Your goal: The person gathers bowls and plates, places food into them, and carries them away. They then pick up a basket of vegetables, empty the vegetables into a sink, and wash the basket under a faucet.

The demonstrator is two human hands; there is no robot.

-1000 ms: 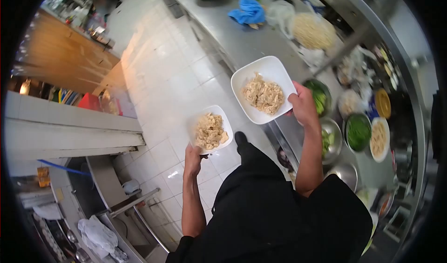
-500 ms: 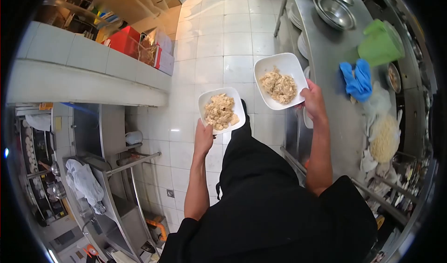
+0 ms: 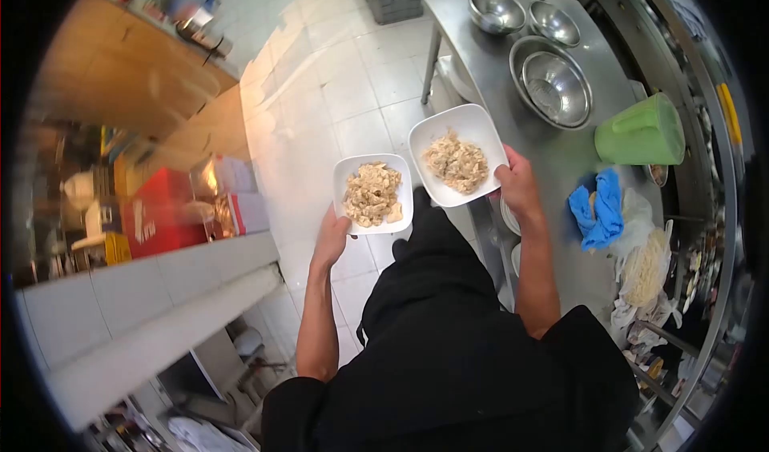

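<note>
"What's in your hands?"
"My left hand [image 3: 330, 237] grips the left bowl [image 3: 406, 189], near the middle. My right hand [image 3: 517, 181] grips the right bowl [image 3: 485, 132], at two o'clock. Both hold lumpy food [image 3: 372, 195]."
"What's around?"
"A blue cloth [image 3: 597, 212] on the worktop [image 3: 553, 260] at three o'clock. A red box [image 3: 167, 212] at nine."
</note>
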